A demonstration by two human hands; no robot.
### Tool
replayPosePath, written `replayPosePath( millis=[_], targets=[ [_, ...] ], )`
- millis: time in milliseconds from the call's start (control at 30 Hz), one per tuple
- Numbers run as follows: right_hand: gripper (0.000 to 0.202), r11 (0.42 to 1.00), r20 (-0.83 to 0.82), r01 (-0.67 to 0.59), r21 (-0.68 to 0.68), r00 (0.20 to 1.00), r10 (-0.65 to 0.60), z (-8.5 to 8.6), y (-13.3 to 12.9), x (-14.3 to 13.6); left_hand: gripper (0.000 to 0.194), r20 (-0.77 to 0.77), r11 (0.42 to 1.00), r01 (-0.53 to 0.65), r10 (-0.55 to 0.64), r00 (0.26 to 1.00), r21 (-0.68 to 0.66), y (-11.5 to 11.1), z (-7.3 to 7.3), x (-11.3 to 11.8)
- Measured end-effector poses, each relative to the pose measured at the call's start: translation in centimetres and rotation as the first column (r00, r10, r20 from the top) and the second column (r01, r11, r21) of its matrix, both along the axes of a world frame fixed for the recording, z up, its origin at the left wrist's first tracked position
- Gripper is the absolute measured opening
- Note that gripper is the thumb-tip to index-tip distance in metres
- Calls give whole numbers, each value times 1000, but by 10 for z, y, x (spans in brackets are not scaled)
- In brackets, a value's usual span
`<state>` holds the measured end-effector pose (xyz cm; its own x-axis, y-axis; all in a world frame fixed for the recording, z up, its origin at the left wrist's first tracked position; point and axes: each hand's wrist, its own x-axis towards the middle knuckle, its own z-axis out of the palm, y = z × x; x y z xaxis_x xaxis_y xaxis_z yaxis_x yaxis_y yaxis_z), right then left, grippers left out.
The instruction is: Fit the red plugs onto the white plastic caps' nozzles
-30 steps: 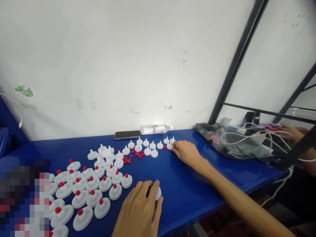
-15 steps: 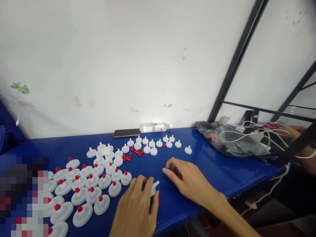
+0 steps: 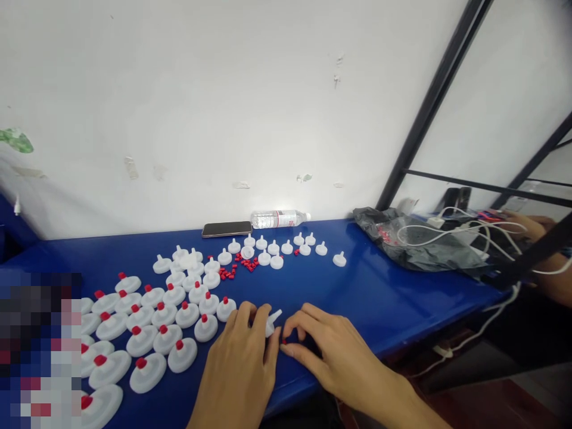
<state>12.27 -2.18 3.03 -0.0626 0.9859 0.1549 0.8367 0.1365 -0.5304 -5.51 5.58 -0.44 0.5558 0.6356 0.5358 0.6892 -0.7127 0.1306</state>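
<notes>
A blue counter (image 3: 330,289) runs beneath the left grip (image 3: 243,354) and right grip (image 3: 333,348). Red-capped white discs (image 3: 149,375) spread left of the left grip, which is closed on a white spouted disc (image 3: 270,325); the right grip, just beside it, pinches a small red cap (image 3: 284,342).
</notes>
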Motion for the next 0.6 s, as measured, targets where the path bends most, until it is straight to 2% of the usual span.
replayPosePath(
  millis=[167, 300, 400, 467, 600],
  targets=[
    [10, 999, 5, 35, 19, 999, -36, 1, 7, 4, 27, 13, 999, -20, 20, 1000, -37, -3, 4, 2],
    [9, 995, -163, 88, 37, 983, -80, 4, 14, 8, 26, 43, 1000, -18, 18, 999, -1, -2, 3, 2],
    [16, 986, -402, 165, -15, 902, -157, 0, 20, 8, 27, 48, 999, 25, -26, 999, 31, -1, 2, 2],
    [17, 984, -523, 178, -23, 836, -163, -5, 24, 7, 27, 34, 997, 68, -69, 997, 30, 0, 3, 2],
    [18, 987, -634, 158, -5, 763, -125, -10, 27, 10, 26, -19, 986, 161, -161, 987, 31, 0, 5, 3]
  ],
)
